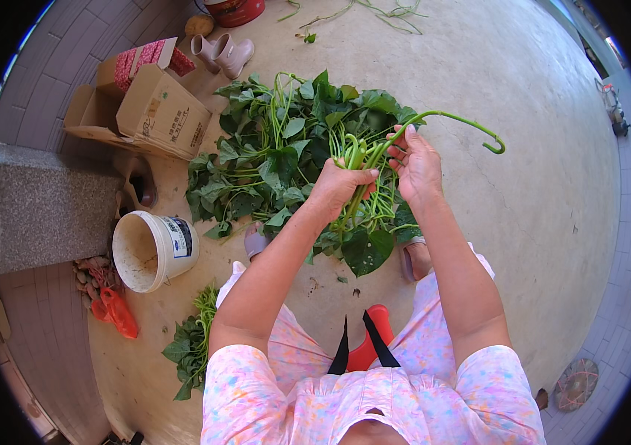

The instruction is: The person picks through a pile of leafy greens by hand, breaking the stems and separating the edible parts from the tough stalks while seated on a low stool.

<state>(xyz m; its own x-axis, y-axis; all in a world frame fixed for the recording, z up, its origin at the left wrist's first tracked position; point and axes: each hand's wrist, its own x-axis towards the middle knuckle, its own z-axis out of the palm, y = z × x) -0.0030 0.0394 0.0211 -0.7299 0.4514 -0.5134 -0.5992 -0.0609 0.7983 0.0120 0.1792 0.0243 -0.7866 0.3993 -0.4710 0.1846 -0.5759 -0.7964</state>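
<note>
My left hand [343,183] is closed around a bunch of green leafy-vine stems [357,153], their cut ends pointing up and away from me. In my right hand [418,164], the thumb and fingertips pinch one long stem [449,114], which arches out to the right and hooks at its end. Whether that stem also runs into the left hand's bunch is hard to tell. Beneath both hands a broad heap of leafy vines [276,161] lies on the concrete floor between my feet. One large leaf with small holes [368,250] hangs at the near side.
Left of the heap stand a white plastic bucket [136,253] and an open cardboard box [165,114]. Pink boots [232,55] and a red bucket [234,11] are farther off. A smaller leafy bunch [190,345] and a red plastic bag [118,314] lie near my left. A red stool [368,345] shows beneath me.
</note>
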